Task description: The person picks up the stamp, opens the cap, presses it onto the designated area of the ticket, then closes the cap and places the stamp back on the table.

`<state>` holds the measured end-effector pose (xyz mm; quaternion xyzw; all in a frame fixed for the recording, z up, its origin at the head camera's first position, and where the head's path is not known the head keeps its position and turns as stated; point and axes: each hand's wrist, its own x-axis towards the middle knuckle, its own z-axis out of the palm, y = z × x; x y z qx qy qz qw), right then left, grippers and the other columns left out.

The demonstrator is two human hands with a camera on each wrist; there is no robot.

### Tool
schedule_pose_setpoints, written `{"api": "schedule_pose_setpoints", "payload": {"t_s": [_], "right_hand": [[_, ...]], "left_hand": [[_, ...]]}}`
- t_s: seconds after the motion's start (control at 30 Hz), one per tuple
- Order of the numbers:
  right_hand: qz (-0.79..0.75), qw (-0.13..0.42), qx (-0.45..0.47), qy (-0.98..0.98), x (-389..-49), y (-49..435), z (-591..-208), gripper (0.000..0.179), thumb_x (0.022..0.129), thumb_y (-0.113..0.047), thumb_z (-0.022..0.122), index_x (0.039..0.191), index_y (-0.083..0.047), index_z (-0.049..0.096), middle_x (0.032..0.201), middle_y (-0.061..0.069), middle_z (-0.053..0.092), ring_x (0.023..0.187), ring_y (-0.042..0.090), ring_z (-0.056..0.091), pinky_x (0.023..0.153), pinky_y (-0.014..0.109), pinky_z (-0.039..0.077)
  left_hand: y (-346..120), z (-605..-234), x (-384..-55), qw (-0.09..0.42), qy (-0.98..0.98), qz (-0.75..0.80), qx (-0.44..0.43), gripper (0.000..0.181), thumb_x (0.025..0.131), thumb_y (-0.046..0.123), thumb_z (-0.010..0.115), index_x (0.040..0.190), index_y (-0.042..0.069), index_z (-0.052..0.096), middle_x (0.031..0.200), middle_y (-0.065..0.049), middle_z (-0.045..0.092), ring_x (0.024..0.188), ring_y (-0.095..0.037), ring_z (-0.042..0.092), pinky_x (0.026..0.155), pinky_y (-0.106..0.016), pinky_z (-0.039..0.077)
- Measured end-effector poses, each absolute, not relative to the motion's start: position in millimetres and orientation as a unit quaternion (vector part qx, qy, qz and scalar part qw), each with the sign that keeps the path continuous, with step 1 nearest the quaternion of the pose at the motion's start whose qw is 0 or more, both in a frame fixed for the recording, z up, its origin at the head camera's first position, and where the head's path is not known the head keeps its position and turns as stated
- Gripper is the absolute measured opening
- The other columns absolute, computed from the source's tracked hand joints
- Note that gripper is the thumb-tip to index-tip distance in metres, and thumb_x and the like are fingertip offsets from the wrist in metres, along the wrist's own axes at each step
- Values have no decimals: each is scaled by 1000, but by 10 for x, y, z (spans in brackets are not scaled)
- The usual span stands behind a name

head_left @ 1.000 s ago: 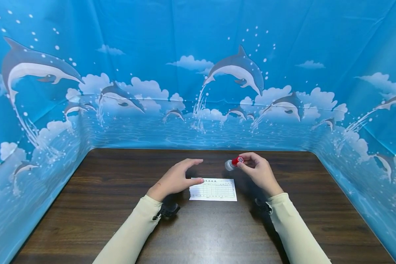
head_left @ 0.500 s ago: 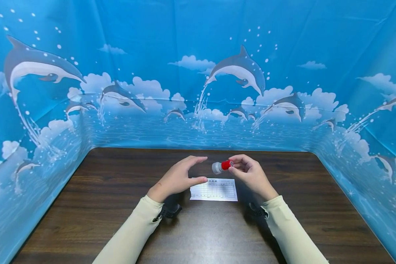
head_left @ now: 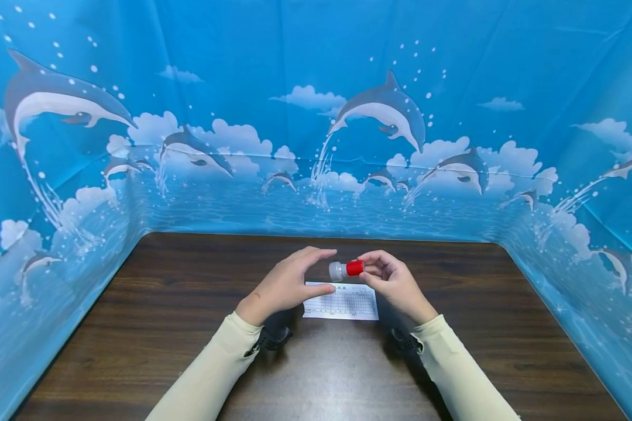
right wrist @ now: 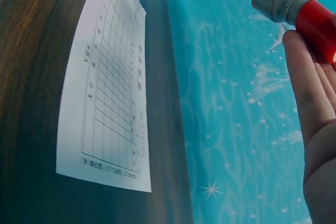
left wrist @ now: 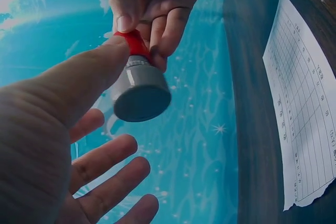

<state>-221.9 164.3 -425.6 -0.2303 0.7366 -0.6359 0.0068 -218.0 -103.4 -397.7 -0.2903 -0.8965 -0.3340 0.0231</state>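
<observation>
My right hand (head_left: pixel 399 287) pinches a stamp by its red handle (head_left: pixel 355 268), tilted sideways above the table. Its translucent grey cap (head_left: pixel 337 271) points left, toward my left hand (head_left: pixel 280 290). That hand is held out with thumb and fingers spread around the space by the cap, gripping nothing. In the left wrist view the cap (left wrist: pixel 142 95) hangs between the left thumb and the spread fingers, and the thumb overlaps the red part. Below both hands lies a white printed form (head_left: pixel 342 304) with a ruled grid; the left thumb covers a bit of its top edge.
The dark wooden table (head_left: pixel 316 368) ends at the back against a blue curtain (head_left: pixel 274 204) printed with dolphins, which also closes in both sides. Dark straps with cameras sit at both wrists.
My right hand has carried the stamp leftward, turning it from a downward tilt to nearly level, so its cap is now by the left hand. The left hand has shifted slightly right.
</observation>
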Motion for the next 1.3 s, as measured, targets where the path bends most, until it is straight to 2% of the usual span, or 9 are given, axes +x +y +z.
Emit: {"api": "schedule_pose_setpoints", "payload": {"t_s": [0.17,0.53,0.73,0.9,1.1,1.3], "right_hand": [[-661,18,-233,713,-2227,1647,-4300,37,93,5,72,128,5,59,122,20,67,104,17,73,93,29,58],[-686,34,-245,684,-2215,1642,-4292,39,94,6,71,130,6,55,126,13,67,109,17,71,97,31,56],[-689,44,-257,676,-2220,1642,-4295,40,94,6,70,131,6,55,125,13,67,107,17,71,96,31,57],[-657,15,-270,704,-2229,1619,-4307,42,92,8,71,132,6,56,124,23,65,105,18,70,94,29,58],[-585,-31,-271,764,-2200,1589,-4267,44,91,-1,78,131,-8,62,116,13,70,95,24,72,86,31,61],[-536,-82,-290,788,-2169,1574,-4229,35,90,-1,79,121,-10,68,111,10,71,90,18,73,83,31,62]], "left_hand": [[-1017,-3991,-2181,33,-899,-320,-296,74,87,42,84,152,22,54,146,1,58,135,-20,56,107,-46,51],[-993,-4010,-2181,72,-888,-340,-303,64,88,34,85,144,19,60,139,1,64,123,-20,64,99,-42,57],[-976,-4027,-2185,94,-878,-351,-313,49,88,30,85,131,16,66,126,2,68,112,-17,68,96,-40,58],[-973,-4038,-2188,119,-878,-336,-318,42,89,27,84,126,17,67,120,4,68,105,-11,68,92,-32,59],[-975,-4052,-2189,144,-868,-341,-331,42,88,23,85,125,16,68,119,2,68,99,-11,69,88,-31,60],[-963,-4062,-2193,152,-859,-348,-344,43,87,21,86,125,15,67,119,2,68,98,-10,69,87,-30,60]]}}
